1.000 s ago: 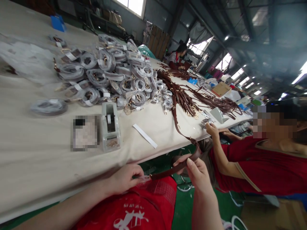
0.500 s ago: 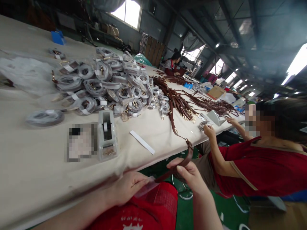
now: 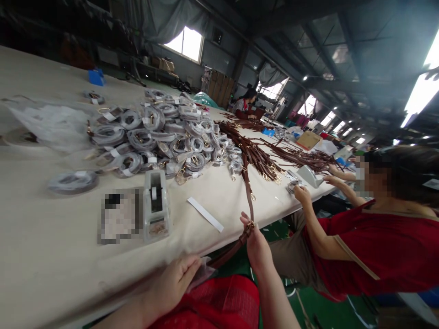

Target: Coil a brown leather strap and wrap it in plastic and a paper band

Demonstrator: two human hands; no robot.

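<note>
Pale and long, the worktop (image 3: 75,224) carries a heap of wrapped coils (image 3: 161,132) beyond a tape dispenser (image 3: 157,228) and a white strip (image 3: 205,214). At its near edge, a brown strap (image 3: 228,255) spans the gap between the hands: the right hand (image 3: 259,246) grips it by a metal fitting, the left hand (image 3: 178,276) pinches clear plastic (image 3: 205,273) at its lower end.

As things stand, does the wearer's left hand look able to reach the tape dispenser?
Probably yes: the tape dispenser stands on the table just beyond the left hand, with nothing visible between them. However, that hand holds a clear plastic sleeve, so it may need to let go first.
</note>
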